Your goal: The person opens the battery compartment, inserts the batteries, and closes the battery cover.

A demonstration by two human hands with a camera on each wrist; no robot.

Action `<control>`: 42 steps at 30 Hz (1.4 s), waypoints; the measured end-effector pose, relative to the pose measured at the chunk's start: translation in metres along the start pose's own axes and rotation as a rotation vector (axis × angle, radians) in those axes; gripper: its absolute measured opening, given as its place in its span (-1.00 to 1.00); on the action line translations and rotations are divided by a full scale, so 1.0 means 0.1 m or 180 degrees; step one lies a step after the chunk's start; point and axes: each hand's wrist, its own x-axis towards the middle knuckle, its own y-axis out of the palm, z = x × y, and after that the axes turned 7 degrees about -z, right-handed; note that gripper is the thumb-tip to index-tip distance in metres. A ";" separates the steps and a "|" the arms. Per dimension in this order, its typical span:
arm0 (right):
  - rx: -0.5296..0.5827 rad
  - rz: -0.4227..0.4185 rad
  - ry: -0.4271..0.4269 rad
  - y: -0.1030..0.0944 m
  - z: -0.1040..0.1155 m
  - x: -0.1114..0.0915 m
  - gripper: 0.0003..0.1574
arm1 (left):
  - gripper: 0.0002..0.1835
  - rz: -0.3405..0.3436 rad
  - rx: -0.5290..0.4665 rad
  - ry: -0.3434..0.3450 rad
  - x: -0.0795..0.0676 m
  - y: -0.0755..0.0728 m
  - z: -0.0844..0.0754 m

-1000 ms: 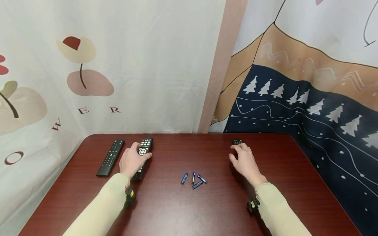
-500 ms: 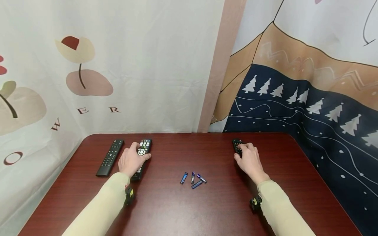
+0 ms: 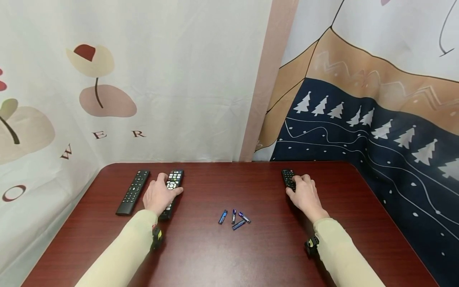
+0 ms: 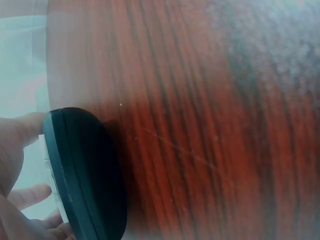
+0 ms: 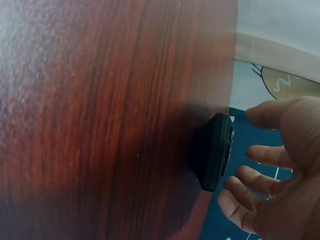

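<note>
A long black remote control [image 3: 174, 179] with pale buttons lies on the left half of the table. My left hand [image 3: 159, 194] holds it across its width, thumb at its right edge and fingers on its left side. In the left wrist view the remote's dark end hides part of the thumb. On the right lies a smaller black remote control [image 3: 288, 175]. Over its near end is my right hand [image 3: 307, 198], thumb and fingers loosely bent; the right wrist view shows a gap between them and the remote [image 5: 212, 152].
Several small blue batteries [image 3: 234, 216] lie loose near the table's middle. Another black remote control [image 3: 133, 193] rests left of my left hand. Behind the table [image 3: 229, 259] hangs a white printed cloth [image 3: 186, 79], with a dark tree-patterned one [image 3: 344, 131] at the right.
My right hand has drawn back toward me and slightly right, uncovering more of the small remote. The far end of the remote in my left hand has come slightly nearer. The batteries stay put.
</note>
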 end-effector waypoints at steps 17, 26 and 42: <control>-0.0064 0.0150 0.0123 0.01 -0.02 0.02 -0.26 | -0.13 0.0099 0.0100 -0.0090 0.00 -0.01 0.01; -0.0101 0.0145 0.0117 0.05 -0.04 0.03 -0.21 | -0.09 0.0161 0.0163 -0.0109 -0.03 -0.04 -0.03; -0.0169 0.0157 0.0189 0.10 -0.04 0.02 -0.17 | -0.15 0.0009 0.0103 -0.0026 -0.11 -0.05 -0.09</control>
